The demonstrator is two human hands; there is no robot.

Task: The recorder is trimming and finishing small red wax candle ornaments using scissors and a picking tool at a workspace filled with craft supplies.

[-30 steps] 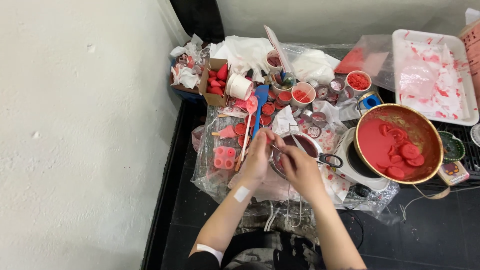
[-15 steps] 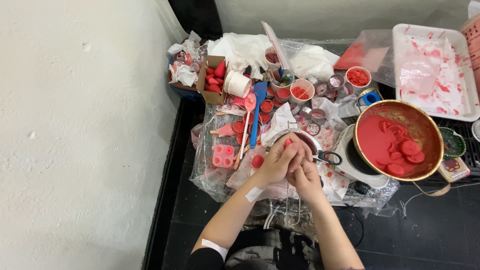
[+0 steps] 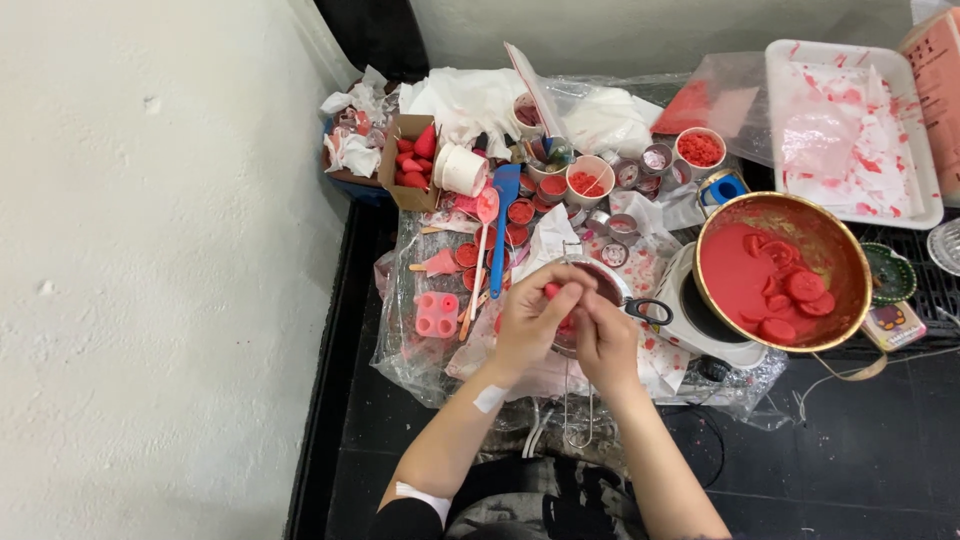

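Left hand [image 3: 530, 318]: fingers curled shut on a small red piece [image 3: 552, 291], pinched at the fingertips. Right hand [image 3: 603, 338]: just beside and touching the left, fingers bent in toward the same piece; whether they grip it cannot be told. The piece sits between both hands, above a wire-handled metal strainer [image 3: 612, 290], its handle running toward the person.

Left of the hands: pink mould [image 3: 436, 314], blue spatula [image 3: 503, 228] lying lengthwise away.

Right: brass bowl [image 3: 842, 262] of red wax on a white burner [image 3: 690, 330].

Far: white tray [image 3: 930, 190] on the worktop.
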